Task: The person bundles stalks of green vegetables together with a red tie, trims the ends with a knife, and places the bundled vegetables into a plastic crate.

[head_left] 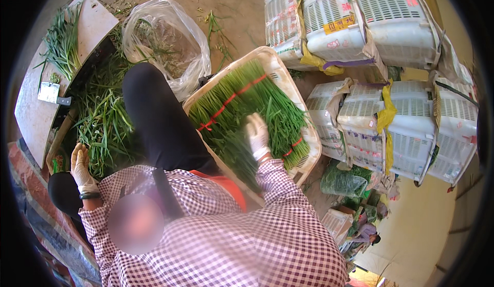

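Note:
My right hand (257, 135), in a white glove, rests on long thin green leafy stalks, apparently chives (278, 109), packed in a pale plastic crate (315, 139). Its fingers reach forward over the stalks, slightly apart. Red ties band the stalks at the far side and near right corner. Stalks just left of this hand are smeared by motion. Also gloved, my left hand (81, 168) is beside my left knee, its fingers stretched out and nothing visible in it. A heap of loose green stalks (105, 125) lies to its right.
A pale board (31, 94) at left bears a bunch of greens (64, 42) and a cleaver (49, 92). Beyond my knee sits a clear plastic bag (193, 45) of scraps. Stacked white crates (355, 30) stand at right. Another person (368, 233) is farther off, lower right.

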The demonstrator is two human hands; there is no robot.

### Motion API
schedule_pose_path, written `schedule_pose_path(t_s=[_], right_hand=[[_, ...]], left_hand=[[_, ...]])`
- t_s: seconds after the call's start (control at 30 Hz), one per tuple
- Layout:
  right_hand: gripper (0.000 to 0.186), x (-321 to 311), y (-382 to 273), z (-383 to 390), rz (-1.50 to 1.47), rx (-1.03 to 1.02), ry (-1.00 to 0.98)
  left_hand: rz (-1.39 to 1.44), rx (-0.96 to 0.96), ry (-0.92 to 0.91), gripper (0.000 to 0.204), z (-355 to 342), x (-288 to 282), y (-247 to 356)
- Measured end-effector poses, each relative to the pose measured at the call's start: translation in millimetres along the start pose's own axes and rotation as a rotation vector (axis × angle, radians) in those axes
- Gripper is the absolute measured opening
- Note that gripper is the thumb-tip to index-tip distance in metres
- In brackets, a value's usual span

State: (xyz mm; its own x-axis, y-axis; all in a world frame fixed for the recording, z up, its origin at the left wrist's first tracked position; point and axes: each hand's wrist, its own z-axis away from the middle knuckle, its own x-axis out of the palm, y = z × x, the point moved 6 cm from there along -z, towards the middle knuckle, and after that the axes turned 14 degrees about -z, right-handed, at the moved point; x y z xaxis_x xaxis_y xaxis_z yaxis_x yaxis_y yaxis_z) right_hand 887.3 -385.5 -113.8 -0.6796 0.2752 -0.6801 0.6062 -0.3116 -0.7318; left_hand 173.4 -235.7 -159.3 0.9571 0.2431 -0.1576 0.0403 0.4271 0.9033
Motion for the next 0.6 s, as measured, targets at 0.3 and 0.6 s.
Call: schedule_pose_path(t_s=[0.3, 0.6], right_hand=[[0.008, -129, 209, -18, -0.175, 0.422, 0.663], [0.016, -122, 229, -4, -0.2, 0.704, 0.607]], left_hand=[[-0.002, -0.053, 0.047, 0.033, 1, -14, 2], [0.021, -0.09, 0.069, 0.033, 4, -4, 17]])
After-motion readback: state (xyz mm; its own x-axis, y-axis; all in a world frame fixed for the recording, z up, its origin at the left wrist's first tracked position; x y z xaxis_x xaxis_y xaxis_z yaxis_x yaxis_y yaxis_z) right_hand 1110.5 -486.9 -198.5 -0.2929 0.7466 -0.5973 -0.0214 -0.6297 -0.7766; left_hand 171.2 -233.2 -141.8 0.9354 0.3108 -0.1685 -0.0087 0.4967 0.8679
